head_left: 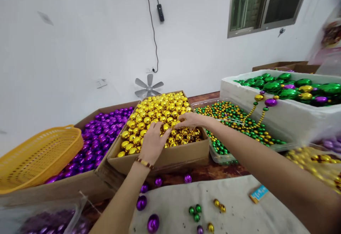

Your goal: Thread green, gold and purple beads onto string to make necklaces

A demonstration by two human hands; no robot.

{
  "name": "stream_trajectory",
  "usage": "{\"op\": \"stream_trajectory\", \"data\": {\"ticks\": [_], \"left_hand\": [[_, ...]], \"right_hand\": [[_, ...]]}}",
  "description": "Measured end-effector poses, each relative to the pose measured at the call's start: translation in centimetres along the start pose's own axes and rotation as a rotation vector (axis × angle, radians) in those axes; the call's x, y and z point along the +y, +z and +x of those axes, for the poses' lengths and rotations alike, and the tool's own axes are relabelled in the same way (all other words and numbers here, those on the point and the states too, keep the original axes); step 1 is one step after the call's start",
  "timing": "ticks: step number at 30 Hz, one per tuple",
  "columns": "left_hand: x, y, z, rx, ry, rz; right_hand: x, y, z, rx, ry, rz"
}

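Both hands are over a cardboard box [170, 159] heaped with shiny gold beads [153, 109]. My left hand [154, 141], with a beaded bracelet [144, 163] at its wrist, has its thumb and fingers curled about a gold bead near the front of the heap. To its right, my right hand [192, 119] reaches across the beads with its fingers bent and pointing left. What lies between those fingertips is hard to make out. White strands [230, 121] show beyond my right forearm, beside a bead string [262, 116] hanging from the foam box.
Purple beads [103, 131] fill the left box, with a yellow basket [39, 155] on it. Right are a clear tub [221, 159] of small mixed beads and a white foam box [266, 116]. Loose beads [153, 223] and a blue packet [259, 193] lie on a pale cloth [173, 205].
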State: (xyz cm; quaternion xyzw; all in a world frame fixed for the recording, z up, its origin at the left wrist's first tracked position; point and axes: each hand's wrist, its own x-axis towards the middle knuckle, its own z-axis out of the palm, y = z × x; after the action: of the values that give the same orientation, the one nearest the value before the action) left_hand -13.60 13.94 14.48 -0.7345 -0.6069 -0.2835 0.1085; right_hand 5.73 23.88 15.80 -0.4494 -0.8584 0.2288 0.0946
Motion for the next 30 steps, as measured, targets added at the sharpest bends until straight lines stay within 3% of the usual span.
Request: {"op": "stream_trajectory", "data": {"ticks": [2, 5, 9, 12, 15, 18, 20, 22, 25, 27, 30], "left_hand": [[-0.6, -1.9, -3.6, 0.064, -0.033, -0.079], [-0.7, -2.6, -11.2, 0.001, -0.094, -0.168], [0.2, 1.7, -22.0, -0.197, -0.024, -0.113], [0.5, 5.1, -26.5, -0.238, 0.056, -0.027], [-0.3, 5.7, -26.5, -0.259, 0.067, 0.1], [-1.9, 4.6, -24.5, -0.315, 0.017, 0.19], [-2.9, 4.0, -23.4, -0.325, -0.008, 0.242], [-3.7, 3.8, -22.9, -0.308, -0.03, 0.308], [-4.8, 4.2, -23.1, -0.277, -0.054, 0.394], [-5.6, 4.5, -23.3, -0.259, -0.056, 0.404], [-6.6, 4.5, -23.5, -0.202, -0.069, 0.368]], "right_hand": [[-0.1, 0.4, 0.4, -0.081, 0.001, 0.068], [0.1, 0.9, 0.9, -0.135, -0.008, 0.145], [-0.2, 0.7, 0.5, -0.101, -0.027, 0.204], [-2.0, -0.3, -2.4, -0.01, -0.086, 0.26], [-4.7, 0.7, -6.9, 0.063, -0.327, 0.317], [-6.5, 6.0, -10.5, -0.063, -0.505, 0.255], [-6.5, 11.6, -11.3, -0.103, -0.422, 0.197], [-6.1, 17.2, -11.0, -0.063, -0.271, 0.095], [-5.9, 22.7, -9.7, 0.05, -0.232, 0.006], [-6.0, 23.6, -9.5, 0.108, -0.274, -0.034], [-5.2, 22.3, -10.6, 0.185, -0.239, -0.142]]}}
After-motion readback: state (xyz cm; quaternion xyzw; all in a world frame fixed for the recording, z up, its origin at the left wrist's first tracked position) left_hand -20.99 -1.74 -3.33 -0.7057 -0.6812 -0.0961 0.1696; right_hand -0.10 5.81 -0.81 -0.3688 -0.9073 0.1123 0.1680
